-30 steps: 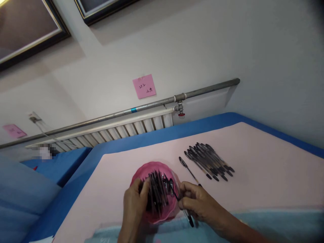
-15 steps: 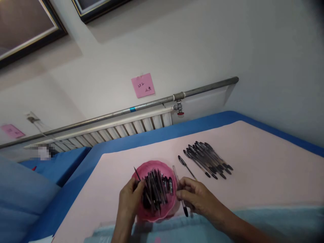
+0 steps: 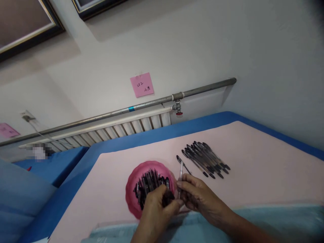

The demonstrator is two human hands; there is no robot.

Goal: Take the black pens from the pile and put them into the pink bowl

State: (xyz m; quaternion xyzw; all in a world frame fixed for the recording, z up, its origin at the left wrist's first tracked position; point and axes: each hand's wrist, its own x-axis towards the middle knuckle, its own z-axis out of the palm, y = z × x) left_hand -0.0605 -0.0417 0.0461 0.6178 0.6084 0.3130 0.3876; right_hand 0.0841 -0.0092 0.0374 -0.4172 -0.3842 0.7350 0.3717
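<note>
In the head view, my right hand (image 3: 198,197) pinches a clear pen barrel (image 3: 181,172) and holds it nearly upright just right of the pink bowl (image 3: 130,195). My left hand (image 3: 158,204) reaches across the front of that bowl, its thumb and fingertips closed together at the barrel's lower end. What it grips there is hidden by the fingers. Dark pens and pen parts (image 3: 149,182) lie heaped in the scalloped bowl. One black-capped pen (image 3: 186,164) rests on the table behind my right hand, beside a row of several capped pens (image 3: 205,158).
A pale pink sheet (image 3: 253,168) covers the blue table (image 3: 121,145). Light blue cloth (image 3: 273,216) runs along the near edge. Behind the table are a white radiator (image 3: 131,128) and a grey pipe (image 3: 152,103). Another blue surface (image 3: 53,168) stands at left.
My left hand has moved right, from the bowl's left side to the pen barrel in my right hand. The barrel has turned more upright, and its dark lower end is now hidden.
</note>
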